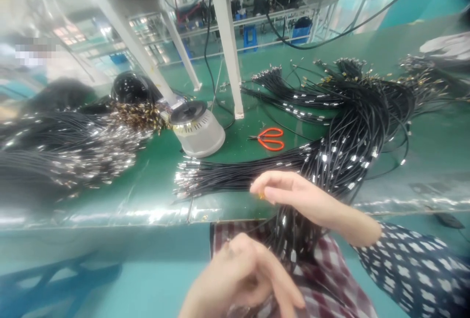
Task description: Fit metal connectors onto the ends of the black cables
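My right hand (290,191) is just above the table's front edge, its fingers and thumb closed together. A small gold-coloured piece (261,195) shows at its fingertips, too small to tell its kind. Below it, over the lap, is my left hand (244,271), slightly blurred with its fingers curled; what they hold, if anything, is hidden. Beneath my right hand lies a bundle of thin black cables (235,173) with silvery ends pointing left. More black cables (293,232) hang over the edge onto a checked cloth (341,279) on the lap.
Orange-handled scissors (270,139) lie on the green table (154,176) beside a white round device (201,134) with a black top. Cable piles (66,146) cover the left; a large heap (374,107) lies right. White posts (225,38) rise behind.
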Demonstrator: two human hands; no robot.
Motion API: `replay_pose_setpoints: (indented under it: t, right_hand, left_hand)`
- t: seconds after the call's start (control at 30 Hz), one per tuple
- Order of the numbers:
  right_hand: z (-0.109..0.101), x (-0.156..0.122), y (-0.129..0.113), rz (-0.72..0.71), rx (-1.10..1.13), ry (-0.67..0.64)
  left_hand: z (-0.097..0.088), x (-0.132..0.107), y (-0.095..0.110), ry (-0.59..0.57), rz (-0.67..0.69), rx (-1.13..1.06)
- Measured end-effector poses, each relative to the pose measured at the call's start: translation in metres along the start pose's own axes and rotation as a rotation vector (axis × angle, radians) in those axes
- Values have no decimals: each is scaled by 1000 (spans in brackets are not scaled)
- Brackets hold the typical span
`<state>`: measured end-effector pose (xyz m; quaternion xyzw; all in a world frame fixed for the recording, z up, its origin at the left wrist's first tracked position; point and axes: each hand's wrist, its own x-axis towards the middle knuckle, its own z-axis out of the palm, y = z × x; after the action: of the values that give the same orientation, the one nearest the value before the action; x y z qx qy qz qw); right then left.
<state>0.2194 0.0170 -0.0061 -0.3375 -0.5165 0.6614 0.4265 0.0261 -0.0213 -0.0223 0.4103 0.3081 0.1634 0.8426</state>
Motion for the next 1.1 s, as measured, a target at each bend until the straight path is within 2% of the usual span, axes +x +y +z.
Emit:
replay_pose_setpoints:
  t: [0.03, 0.1, 0.2, 0.3, 0.4, 0.47, 0.57, 0.67, 0.87, 0.97, 1.1]
  right_hand:
    - [0, -1, -1, -9, 31, 5]
    - [0, -3, -1, -30, 75, 2]
    - [1, -5, 0, -19, 75, -23]
    - [2, -8, 0, 0, 25, -24]
    - [3, -11, -3, -44, -82, -5]
    - [4, -12, -6, -88, -188, -14]
    - [4, -17, -12, -131, -358, -37]
    - [5, -23, -17, -138, -477, -52]
    - [10, -26, -23, -94, -536, -44]
    - [12, -22, -19, -17, -444, 42]
    - [15, -19, -8, 60, -387, 273]
  left_hand:
    - [1, 3, 0, -30, -19, 23]
    - [4, 8, 2, 42, -2, -2]
    - [12, 13, 6, 281, 113, -213]
    - [19, 12, 10, 425, 213, -439]
    - [22, 9, 11, 571, 308, -464]
    - [22, 8, 10, 580, 334, -378]
    - [22, 9, 10, 504, 323, -259]
    - [22, 10, 11, 489, 321, -214]
    - [25, 9, 10, 523, 306, -200]
    - [26, 9, 10, 626, 341, -179]
    - [26, 10, 8, 683, 362, -173]
